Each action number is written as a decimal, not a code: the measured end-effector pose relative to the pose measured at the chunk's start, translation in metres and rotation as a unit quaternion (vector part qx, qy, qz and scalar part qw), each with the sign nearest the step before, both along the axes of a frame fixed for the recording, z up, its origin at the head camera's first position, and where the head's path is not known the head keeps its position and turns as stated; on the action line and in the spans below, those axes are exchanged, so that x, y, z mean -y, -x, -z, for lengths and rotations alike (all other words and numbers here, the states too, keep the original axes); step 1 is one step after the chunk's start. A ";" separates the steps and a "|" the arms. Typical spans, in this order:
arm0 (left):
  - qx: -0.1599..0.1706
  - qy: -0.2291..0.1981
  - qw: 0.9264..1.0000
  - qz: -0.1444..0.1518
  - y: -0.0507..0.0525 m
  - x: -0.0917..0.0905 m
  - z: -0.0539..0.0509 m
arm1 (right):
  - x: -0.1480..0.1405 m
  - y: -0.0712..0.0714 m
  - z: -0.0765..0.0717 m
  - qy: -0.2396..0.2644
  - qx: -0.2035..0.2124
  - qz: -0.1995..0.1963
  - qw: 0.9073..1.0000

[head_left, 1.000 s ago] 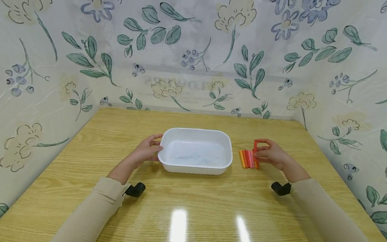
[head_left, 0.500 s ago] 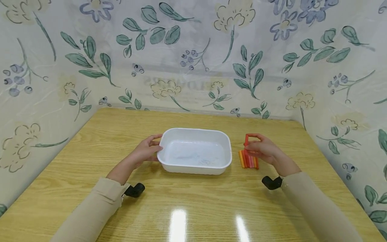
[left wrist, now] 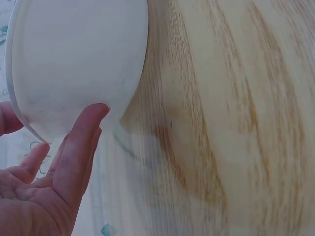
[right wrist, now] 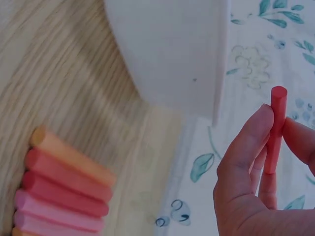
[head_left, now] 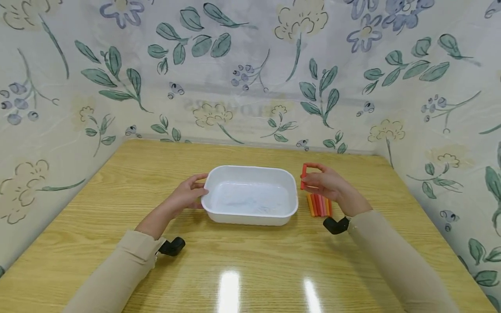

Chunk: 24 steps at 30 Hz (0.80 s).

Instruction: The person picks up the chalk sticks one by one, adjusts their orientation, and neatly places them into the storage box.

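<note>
A white plastic tub (head_left: pixel 250 218) stands in the middle of the table. My left hand (head_left: pixel 187 193) holds its left end, with the thumb at the rim and fingers on the outer wall. In the left wrist view, fingers (left wrist: pixel 81 152) lie against that wall. My right hand (head_left: pixel 330 184) pinches a red chalk stick (right wrist: pixel 276 128) upright between thumb and fingers. It is raised just off the tub's right end. Below that hand several chalk sticks (head_left: pixel 318 205), orange, red and pink, lie side by side on the table.
The wood-grain table (head_left: pixel 156 278) has patterned sheeting (head_left: pixel 250 87) with flowers and leaves standing around its back and sides. A dark wrist-camera mount (head_left: pixel 335 225) juts from the right sleeve, and another mount (head_left: pixel 172 246) from the left.
My right hand has lifted the red chalk stick from the row and carried it left and up toward the tub. My left hand stays on the tub's left end.
</note>
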<state>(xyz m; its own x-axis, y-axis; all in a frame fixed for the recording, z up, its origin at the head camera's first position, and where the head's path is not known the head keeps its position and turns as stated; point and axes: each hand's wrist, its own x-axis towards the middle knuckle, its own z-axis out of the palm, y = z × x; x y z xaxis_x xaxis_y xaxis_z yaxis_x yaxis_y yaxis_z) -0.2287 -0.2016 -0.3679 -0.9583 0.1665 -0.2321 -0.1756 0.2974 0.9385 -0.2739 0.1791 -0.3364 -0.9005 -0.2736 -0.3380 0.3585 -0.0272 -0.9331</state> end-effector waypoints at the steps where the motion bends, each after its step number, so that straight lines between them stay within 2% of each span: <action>1: -0.001 -0.001 1.000 0.001 0.000 0.000 0.000 | 0.003 0.001 -0.001 0.004 0.003 -0.001 1.000; 14: -0.001 -0.006 1.000 0.004 -0.002 0.000 0.000 | 0.041 0.009 -0.012 -0.005 0.028 0.006 1.000; 24: 0.005 0.008 1.000 -0.004 0.002 0.000 0.003 | 0.063 0.016 -0.019 0.008 0.046 0.003 0.999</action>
<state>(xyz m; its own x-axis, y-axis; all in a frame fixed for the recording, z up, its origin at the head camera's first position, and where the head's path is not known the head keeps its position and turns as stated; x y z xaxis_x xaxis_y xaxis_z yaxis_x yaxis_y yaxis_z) -0.2309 -0.2014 -0.3704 -0.9573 0.1541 -0.2445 -0.1879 0.3107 0.9318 -0.2898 0.1160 -0.3177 -0.8676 -0.2746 -0.4145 0.4419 -0.0434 -0.8960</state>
